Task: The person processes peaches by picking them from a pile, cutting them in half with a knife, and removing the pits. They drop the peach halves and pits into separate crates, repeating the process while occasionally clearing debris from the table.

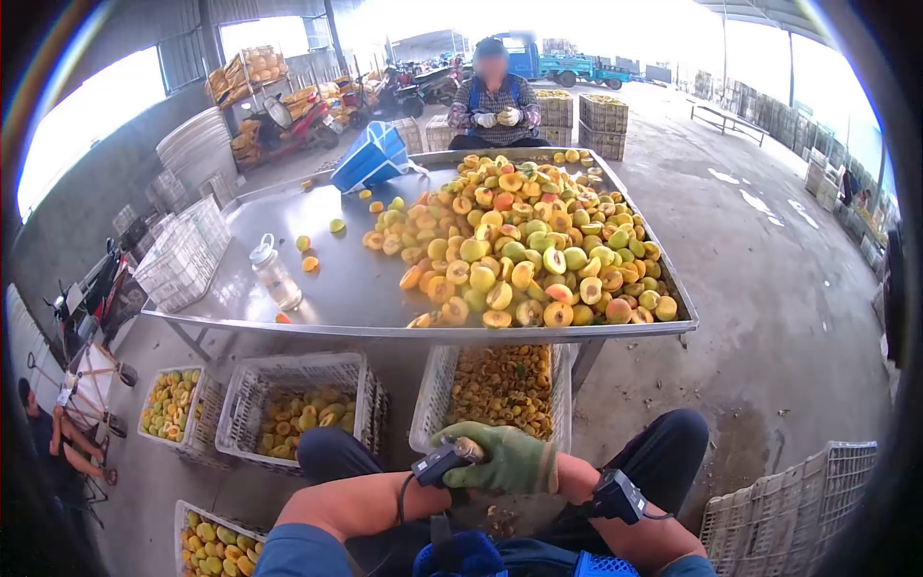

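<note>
My right hand (502,460), in a green glove, reaches across my left wrist, its fingers closed at the small black device (437,465) strapped there. A short tan piece (469,449) shows between the gloved fingers; I cannot make out what it is. My left hand is hidden beneath and behind the glove; only the left forearm shows clearly. Another black device (618,496) is on my right wrist. Just beyond my hands stands a crate (439,397) of brownish fruit pieces. A big pile of halved yellow-green fruit (538,240) covers the right part of the metal table (336,260).
A water bottle (276,279), a tipped blue-and-white basket (372,157) and a white crate (183,255) are on the table. A co-worker (495,101) in gloves sits across it. Fruit crates (288,370) stand below left; stacked crates (788,519) are at right. Another person sits far left.
</note>
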The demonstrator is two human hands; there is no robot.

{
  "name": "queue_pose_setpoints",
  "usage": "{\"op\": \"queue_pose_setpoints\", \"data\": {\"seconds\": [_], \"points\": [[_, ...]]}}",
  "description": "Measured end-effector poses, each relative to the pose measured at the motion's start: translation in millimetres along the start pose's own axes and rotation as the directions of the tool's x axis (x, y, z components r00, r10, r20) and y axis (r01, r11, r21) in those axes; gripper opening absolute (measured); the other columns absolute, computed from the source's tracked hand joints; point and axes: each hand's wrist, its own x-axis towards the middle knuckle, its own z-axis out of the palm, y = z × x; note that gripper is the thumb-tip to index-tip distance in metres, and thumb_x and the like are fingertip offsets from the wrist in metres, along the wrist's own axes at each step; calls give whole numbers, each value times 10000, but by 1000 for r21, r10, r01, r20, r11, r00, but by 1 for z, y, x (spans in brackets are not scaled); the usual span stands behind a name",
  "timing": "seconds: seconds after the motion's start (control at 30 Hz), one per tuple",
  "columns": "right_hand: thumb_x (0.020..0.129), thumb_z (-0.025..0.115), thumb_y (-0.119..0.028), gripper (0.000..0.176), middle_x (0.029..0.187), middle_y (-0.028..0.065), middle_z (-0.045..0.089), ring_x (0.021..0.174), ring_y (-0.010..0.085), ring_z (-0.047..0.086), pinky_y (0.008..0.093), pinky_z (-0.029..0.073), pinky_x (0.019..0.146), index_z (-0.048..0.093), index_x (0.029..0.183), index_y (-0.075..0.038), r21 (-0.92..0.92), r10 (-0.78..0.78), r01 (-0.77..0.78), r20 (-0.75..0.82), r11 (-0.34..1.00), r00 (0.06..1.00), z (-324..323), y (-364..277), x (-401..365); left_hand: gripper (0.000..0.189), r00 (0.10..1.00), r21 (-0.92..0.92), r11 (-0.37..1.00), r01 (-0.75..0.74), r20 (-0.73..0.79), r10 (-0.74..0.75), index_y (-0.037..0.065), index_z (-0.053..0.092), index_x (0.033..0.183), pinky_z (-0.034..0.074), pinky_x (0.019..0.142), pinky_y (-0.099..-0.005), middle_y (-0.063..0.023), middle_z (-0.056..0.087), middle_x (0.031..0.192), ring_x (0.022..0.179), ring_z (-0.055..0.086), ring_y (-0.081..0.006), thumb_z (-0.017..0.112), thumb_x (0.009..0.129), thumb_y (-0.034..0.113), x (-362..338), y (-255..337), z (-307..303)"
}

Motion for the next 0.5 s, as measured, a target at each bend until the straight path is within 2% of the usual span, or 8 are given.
{"op": "queue_pose_setpoints", "data": {"seconds": [0.07,0.17,0.27,0.37,0.47,0.5], "points": [[832,842,-304,642,1161,70,719,1053,207,693,355,538,939,577,1390,-129,29,-3,2,41,1000,999,2,9,2,440,999,-5,999,-46,26,46,106,743,1146,540,874,-473,-150,740,1090,1008,701,-353,566,914,435,1,12,6],[822,844,-362,675,1185,129,712,1099,262,691,393,531,938,575,1383,-102,132,-111,100,82,986,990,4,30,10,443,993,-14,995,-100,58,101,107,740,1153,539,878,-474,-152,738,1095,1014,699,-354,565,915,437,2,27,14],[829,842,-326,652,1232,99,700,1115,207,671,374,521,974,583,1380,-95,265,-77,25,185,964,980,0,34,9,446,987,-19,991,-133,83,134,107,737,1159,537,882,-475,-153,736,1101,1020,697,-354,565,916,439,1,35,17],[858,825,-299,623,1228,72,681,1116,174,645,353,520,985,578,1379,-64,286,30,-52,78,957,996,-6,19,-1,449,988,-9,992,-126,85,126,108,733,1166,536,885,-476,-154,734,1106,1027,696,-355,564,917,442,-2,26,0],[922,762,-252,528,1138,65,701,1015,140,675,285,564,817,587,1361,-17,617,142,49,-257,786,956,-16,46,0,453,998,23,998,-58,32,57,108,730,1172,535,889,-476,-156,732,1111,1033,694,-356,564,919,444,-11,3,-40],[941,741,-264,495,1084,57,707,935,141,697,260,552,711,594,1343,-14,580,244,-10,-326,815,913,-30,55,-2,454,1000,32,999,-20,9,19,109,729,1175,534,890,-477,-156,732,1113,1035,693,-356,564,919,445,-24,-2,-56]]}}
